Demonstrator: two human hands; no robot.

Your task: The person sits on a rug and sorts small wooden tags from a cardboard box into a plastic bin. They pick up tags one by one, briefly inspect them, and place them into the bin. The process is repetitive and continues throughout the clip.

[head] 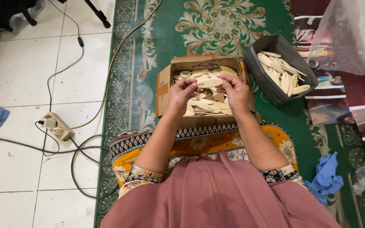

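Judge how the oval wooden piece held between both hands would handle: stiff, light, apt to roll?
The oval wooden piece spans flat between the left hand and right hand without sagging, so probably stiff. It looks thin, so likely light. Being flat, it should lie still rather than roll, like those in the cardboard box.

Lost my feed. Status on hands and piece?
Left hand and right hand pinch one oval wooden piece above cardboard box. Nothing blocking.
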